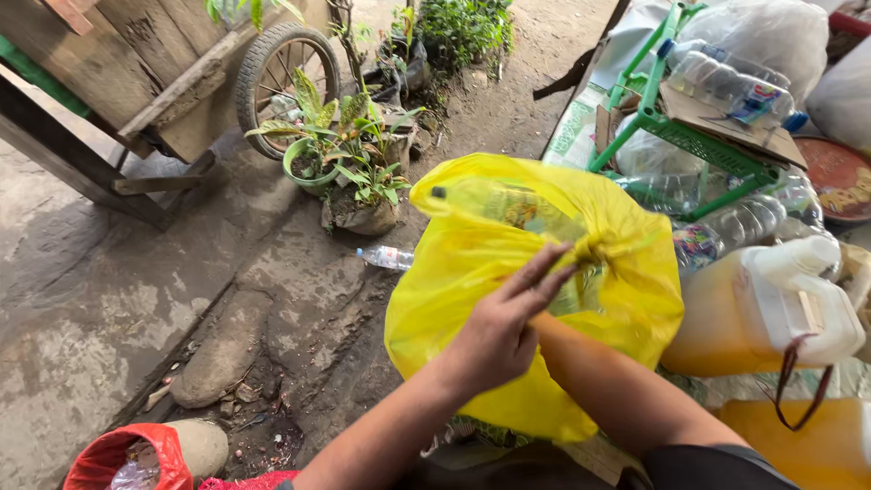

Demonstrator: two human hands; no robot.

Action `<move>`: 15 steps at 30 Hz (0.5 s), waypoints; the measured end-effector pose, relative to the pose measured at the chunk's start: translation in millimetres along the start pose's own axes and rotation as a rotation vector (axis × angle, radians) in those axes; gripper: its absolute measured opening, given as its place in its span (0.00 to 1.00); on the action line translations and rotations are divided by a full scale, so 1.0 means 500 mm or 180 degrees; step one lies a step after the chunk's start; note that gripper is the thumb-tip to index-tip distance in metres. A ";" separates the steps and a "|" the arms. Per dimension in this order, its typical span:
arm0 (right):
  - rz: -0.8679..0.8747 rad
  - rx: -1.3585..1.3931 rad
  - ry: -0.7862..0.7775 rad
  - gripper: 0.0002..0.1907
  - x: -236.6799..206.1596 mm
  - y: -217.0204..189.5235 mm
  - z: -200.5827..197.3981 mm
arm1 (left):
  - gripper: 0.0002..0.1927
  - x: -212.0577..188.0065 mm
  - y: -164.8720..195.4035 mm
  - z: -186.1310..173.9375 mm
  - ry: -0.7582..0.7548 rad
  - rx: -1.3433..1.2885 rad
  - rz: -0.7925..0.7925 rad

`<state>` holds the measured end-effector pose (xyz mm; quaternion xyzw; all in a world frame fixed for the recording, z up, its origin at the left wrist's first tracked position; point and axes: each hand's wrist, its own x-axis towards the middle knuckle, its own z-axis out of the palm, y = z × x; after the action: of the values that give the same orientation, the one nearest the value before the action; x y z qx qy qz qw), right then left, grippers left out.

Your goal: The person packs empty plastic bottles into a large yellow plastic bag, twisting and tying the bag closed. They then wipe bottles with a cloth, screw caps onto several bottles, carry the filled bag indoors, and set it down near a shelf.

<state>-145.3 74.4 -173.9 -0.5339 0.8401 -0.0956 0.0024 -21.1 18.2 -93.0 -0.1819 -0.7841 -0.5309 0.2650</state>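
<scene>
Left hand (pixel 497 338) fingers pinch knotted neck of bulging yellow plastic bag (pixel 454 272); right hand hidden behind, grip unclear; white plastic jerrycan (pixel 771 308) just beside

Outdoor spot, daylight, no walls seen. Ground (pixel 109 299) is worn grey concrete, cracked, turning to bare dirt toward the top centre. Wooden cart (pixel 136 54) with a spoked wheel (pixel 283 77) at top left. Potted plants (pixel 349 150) beside the wheel, green shrub (pixel 463 27) behind them. Small plastic bottle (pixel 386 258) lying on the dirt. Flat stones (pixel 222 354) near bottom left, red bag (pixel 122 458) in the bottom left corner. Green plastic rack (pixel 676 127) with cardboard and empty bottles at top right, yellowish jug (pixel 762 308) at right edge.
</scene>
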 end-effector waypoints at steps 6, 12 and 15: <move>0.0578 -0.0050 -0.0517 0.47 -0.219 0.018 -0.240 | 0.43 0.029 -0.045 -0.004 0.0007 0.0041 -0.0046; 0.0717 0.0299 0.0372 0.46 -0.490 0.090 -0.428 | 0.43 0.029 -0.077 0.001 -0.0172 -0.0084 -0.0086; 0.1649 0.0928 0.0787 0.46 -0.607 0.105 -0.429 | 0.44 0.035 -0.091 -0.006 -0.0239 -0.0108 -0.0259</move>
<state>-84.7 402.1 -1.7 -0.2806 0.9195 -0.2753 0.0009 -59.9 -1.4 -114.9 -0.1741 -0.7912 -0.5472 0.2105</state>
